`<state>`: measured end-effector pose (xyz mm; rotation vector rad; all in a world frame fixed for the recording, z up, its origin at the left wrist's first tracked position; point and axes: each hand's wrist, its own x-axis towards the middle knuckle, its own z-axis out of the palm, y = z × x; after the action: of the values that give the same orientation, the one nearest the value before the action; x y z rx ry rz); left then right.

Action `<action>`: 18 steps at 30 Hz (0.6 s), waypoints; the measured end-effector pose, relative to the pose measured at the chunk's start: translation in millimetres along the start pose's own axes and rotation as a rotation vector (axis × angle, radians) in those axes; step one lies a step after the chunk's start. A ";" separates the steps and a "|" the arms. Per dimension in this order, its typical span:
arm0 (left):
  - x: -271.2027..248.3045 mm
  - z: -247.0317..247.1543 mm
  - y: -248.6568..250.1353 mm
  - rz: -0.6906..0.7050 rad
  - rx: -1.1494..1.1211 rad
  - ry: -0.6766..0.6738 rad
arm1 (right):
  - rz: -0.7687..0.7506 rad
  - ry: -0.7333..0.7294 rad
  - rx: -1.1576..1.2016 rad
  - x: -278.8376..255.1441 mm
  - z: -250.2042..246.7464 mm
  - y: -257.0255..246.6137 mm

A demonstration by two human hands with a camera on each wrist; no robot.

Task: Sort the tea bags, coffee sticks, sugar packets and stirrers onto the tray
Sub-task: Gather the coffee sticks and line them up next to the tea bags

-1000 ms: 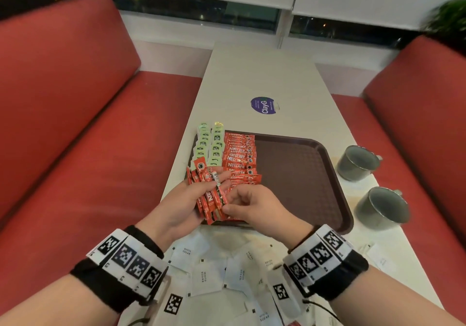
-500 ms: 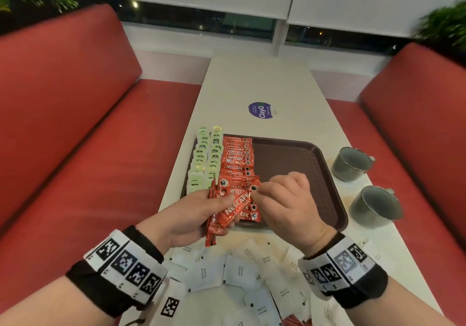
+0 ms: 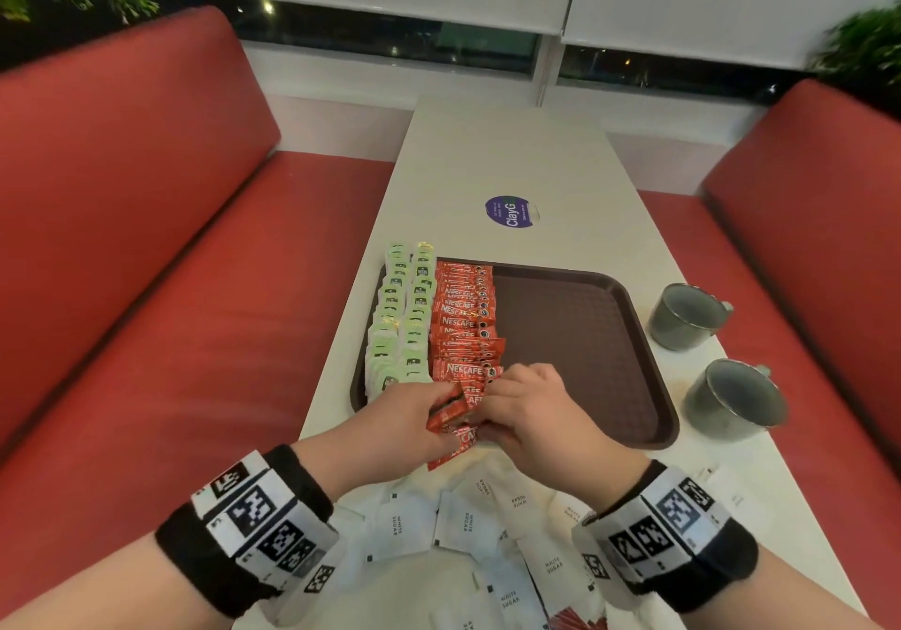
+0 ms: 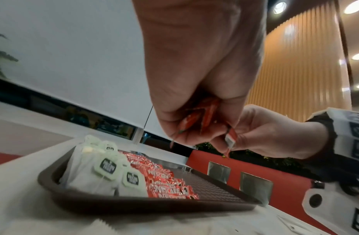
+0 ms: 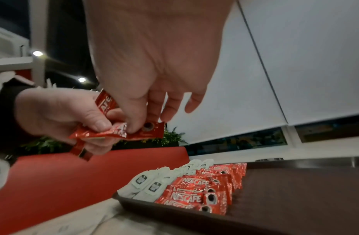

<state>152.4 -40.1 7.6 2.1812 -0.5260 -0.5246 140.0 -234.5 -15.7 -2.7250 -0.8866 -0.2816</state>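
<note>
A brown tray (image 3: 585,337) holds two columns of green-tagged tea bags (image 3: 400,322) at its left, with a column of red coffee sticks (image 3: 465,322) beside them. Over the tray's near left corner my left hand (image 3: 441,405) grips a bunch of red coffee sticks (image 3: 451,434). My right hand (image 3: 487,398) pinches one stick of that bunch (image 5: 146,132) between thumb and forefinger. Its other fingers are loose. White sugar packets (image 3: 463,527) lie scattered on the table below my wrists. The right half of the tray is bare.
Two grey metal cups (image 3: 682,315) (image 3: 731,400) stand right of the tray. A purple round sticker (image 3: 509,211) sits on the table beyond it. Red bench seats flank the narrow table. Some red items (image 3: 575,622) show at the bottom edge.
My right hand, which held a single stick over the front of the coffee row, has come back to the bunch and pinches another stick. Both hands sit lower, nearer the tray's edge.
</note>
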 end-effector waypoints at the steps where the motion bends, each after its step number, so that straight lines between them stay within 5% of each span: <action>1: 0.8 0.9 -2.0 -0.037 -0.091 0.043 | 0.058 -0.030 0.018 1.4 -0.7 2.4; 7: 3.2 -13.3 -23.3 -0.389 -0.723 0.306 | 0.485 -0.142 0.042 14.1 6.5 21.2; 11: 1.9 -18.8 -33.2 -0.487 -1.000 0.323 | 0.499 -0.315 0.047 23.8 24.9 20.0; 18: 0.0 -19.5 -38.7 -0.499 -1.138 0.302 | 0.528 -0.446 -0.046 42.0 38.2 19.8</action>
<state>170.1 -5.5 -11.6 1.2073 0.4385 -0.5435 189.1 -215.3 -44.6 -2.9832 -0.2145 0.4268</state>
